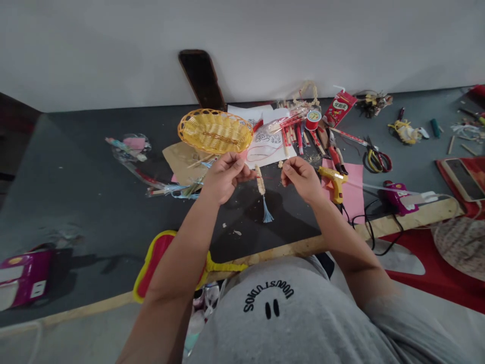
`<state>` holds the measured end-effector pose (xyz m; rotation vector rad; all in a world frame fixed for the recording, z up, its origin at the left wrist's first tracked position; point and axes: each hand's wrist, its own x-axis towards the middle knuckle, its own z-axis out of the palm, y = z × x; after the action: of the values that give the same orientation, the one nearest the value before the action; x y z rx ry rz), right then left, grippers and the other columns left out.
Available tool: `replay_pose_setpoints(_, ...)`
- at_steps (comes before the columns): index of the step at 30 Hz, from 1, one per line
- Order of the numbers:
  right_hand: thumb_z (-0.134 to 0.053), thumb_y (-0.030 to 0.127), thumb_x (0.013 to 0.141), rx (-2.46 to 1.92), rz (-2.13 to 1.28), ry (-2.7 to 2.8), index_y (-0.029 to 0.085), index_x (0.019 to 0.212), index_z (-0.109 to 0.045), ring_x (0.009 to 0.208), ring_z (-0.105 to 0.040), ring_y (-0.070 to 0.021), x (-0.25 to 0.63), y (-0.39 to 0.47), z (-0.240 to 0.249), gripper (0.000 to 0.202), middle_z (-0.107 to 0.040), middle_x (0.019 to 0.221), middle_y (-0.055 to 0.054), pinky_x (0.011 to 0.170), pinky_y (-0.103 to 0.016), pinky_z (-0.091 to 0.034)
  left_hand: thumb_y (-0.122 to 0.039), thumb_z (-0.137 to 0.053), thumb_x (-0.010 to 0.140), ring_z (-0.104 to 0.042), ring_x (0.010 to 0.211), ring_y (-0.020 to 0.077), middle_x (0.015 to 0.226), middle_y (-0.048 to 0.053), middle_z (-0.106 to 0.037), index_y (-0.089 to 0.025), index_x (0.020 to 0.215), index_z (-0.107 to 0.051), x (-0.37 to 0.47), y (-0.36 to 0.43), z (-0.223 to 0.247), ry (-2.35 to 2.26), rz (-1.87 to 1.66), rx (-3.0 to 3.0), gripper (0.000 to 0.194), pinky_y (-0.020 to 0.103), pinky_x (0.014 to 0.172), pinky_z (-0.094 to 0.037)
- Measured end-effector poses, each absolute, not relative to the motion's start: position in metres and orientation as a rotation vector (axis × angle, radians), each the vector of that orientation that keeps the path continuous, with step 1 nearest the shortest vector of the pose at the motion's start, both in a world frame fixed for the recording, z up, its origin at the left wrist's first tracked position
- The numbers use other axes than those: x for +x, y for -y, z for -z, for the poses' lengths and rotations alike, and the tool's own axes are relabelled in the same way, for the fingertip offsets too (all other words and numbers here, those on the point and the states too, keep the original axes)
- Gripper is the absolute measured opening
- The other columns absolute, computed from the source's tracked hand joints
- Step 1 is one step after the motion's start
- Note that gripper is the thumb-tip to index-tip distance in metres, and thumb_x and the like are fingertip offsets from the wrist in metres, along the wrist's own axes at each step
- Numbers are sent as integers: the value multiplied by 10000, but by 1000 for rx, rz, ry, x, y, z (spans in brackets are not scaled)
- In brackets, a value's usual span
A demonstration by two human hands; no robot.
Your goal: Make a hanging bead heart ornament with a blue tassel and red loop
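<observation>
A cream-coloured woven pendant (260, 181) with a blue tassel (267, 210) hangs above the dark tabletop. My left hand (226, 177) is closed beside its upper end, pinching a thin red thread (271, 177). This thread runs across toward my right hand (301, 178), whose thumb and fingers are pressed together on its other side. Between the hands a loop of the red thread shows faintly over the printed white paper (282, 156). The exact grip of the fingertips is partly hidden.
Behind my hands are a yellow woven basket (215, 132), a leaning phone (202, 78) and a thread spool (312, 120). To the right lie a yellow glue gun (334, 183) with a cord, pliers (336, 156) and scissors (377, 159). A red-and-yellow fan-shaped item (157, 260) sits under my left forearm.
</observation>
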<state>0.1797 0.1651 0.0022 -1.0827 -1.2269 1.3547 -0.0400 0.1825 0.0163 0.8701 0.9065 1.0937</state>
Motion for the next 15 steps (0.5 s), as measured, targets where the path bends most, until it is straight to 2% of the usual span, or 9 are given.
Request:
replay_pose_setpoints(11,-677,543,865,-1002,-1310,1294,196,811,-542,539,-559,-68,179,-159,-15,376,-592,660,47,540,-226,-467,-458,-875,670,-665,656,112,643,-61,-592,-208,751,-507,-45,-178,-32,-895,-1163,834,452,253,685,-586)
replay_pose_setpoints(15,-659,543,882,-967,-1291,1331,197,822,-533,561,-568,-68,176,-158,-22,373,-623,694,32,551,-219,-482,-464,-832,729,-664,661,114,651,-69,-578,-218,776,-478,-43,-175,-37,-897,-1162,865,434,278,710,-598)
